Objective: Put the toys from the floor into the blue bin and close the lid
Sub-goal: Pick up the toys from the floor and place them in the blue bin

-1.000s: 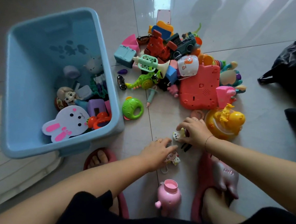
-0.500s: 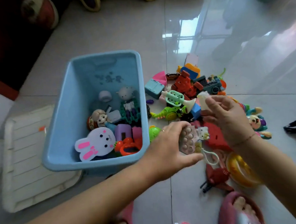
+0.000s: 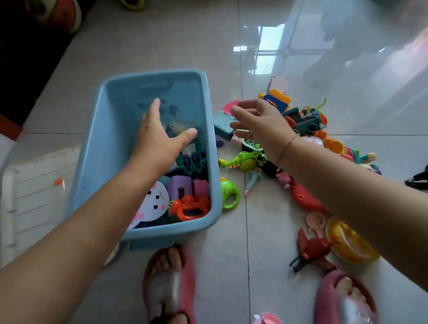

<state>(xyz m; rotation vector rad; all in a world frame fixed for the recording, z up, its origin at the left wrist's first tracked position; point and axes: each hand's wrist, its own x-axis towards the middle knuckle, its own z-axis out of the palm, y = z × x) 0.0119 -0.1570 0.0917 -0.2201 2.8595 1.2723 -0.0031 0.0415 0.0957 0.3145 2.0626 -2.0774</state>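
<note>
Blue bin [image 3: 89, 168] sits under my left hand [image 3: 157, 142], fingers spread and empty. My right hand [image 3: 260, 124] hangs open, holding nothing, over the toys [image 3: 305, 122] on the floor [image 3: 238, 259].

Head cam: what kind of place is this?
Likely a home, perhaps a living or play room: glossy tiled floor, a pile of plastic toys beside a blue bin, and the person in pink slippers.

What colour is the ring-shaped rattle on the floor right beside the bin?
Bright green rattle, clearest in the head view.
</note>
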